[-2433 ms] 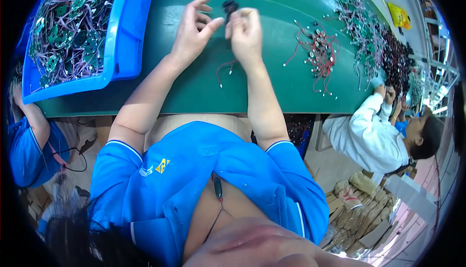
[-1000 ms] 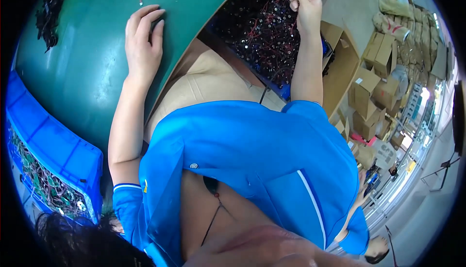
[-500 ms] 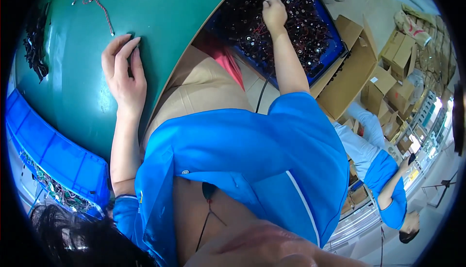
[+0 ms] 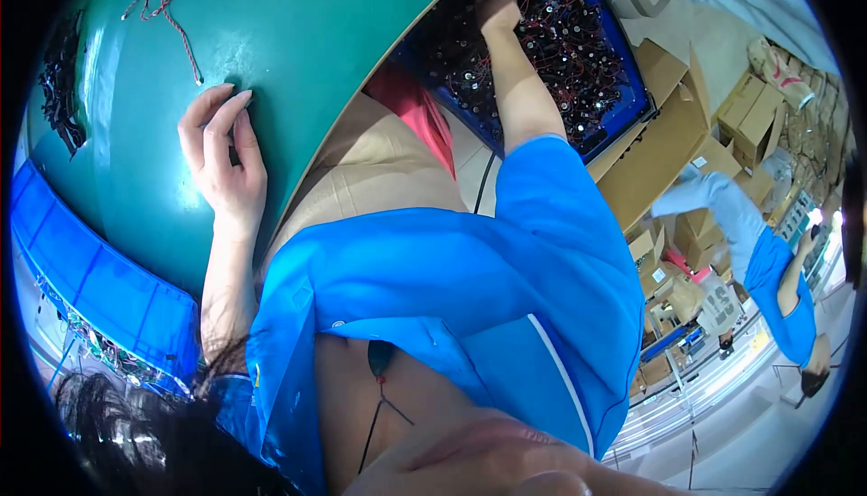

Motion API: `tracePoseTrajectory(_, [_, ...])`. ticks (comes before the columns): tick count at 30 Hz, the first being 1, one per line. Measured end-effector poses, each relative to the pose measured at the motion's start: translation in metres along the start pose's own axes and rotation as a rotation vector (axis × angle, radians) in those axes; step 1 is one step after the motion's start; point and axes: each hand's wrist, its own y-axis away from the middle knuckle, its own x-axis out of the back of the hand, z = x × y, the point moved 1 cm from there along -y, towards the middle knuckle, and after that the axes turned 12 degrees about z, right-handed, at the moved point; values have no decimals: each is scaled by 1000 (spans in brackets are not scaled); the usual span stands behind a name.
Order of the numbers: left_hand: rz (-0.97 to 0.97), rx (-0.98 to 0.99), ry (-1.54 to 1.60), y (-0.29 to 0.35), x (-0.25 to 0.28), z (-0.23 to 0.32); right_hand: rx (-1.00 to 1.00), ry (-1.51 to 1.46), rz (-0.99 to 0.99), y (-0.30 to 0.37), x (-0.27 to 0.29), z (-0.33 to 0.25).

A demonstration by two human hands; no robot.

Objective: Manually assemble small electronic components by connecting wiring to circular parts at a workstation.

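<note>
My left hand (image 4: 223, 153) rests on the green tabletop (image 4: 271, 36), its fingers loosely bent and apart with nothing in them. Just beyond its fingertips lies the end of a red twisted wire (image 4: 187, 45), part of a loose group of wires with small white connectors and round metal parts. Over to the right, my right hand (image 4: 497, 10) is down among a heap of small round parts with dark and red wires (image 4: 564, 72) in a blue bin (image 4: 623, 54). Its fingers look curled and partly sunk in shadow; what they grip cannot be made out.
A bundle of black wires (image 4: 61, 99) lies at the table's left. Below it stands a blue crate (image 4: 108, 279) with wired parts. An open cardboard box (image 4: 655, 176) sits beside the bin. Farther right are more cartons (image 4: 750, 117) and another person in blue (image 4: 784, 284).
My right hand has moved slightly left and farther into the bin. The left hand stays at rest on the table. At the right, the other person has shifted farther right.
</note>
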Motion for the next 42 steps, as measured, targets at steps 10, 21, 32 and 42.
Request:
tracePoseTrajectory(10, [9, -6, 69, -1, 1, -3, -534, -1783, -73, 51, 180, 6])
tracePoseTrajectory(21, [-46, 559, 1211, 9, -2, 41, -54, -2022, -658, 131, 291, -164])
tracePoseTrajectory(32, [148, 257, 401, 38, 75, -27, 802, -774, -63, 176, 332, -253])
tracePoseTrajectory(42, [310, 42, 168, 34, 118, -57, 1247, -803, -104, 189, 312, -333])
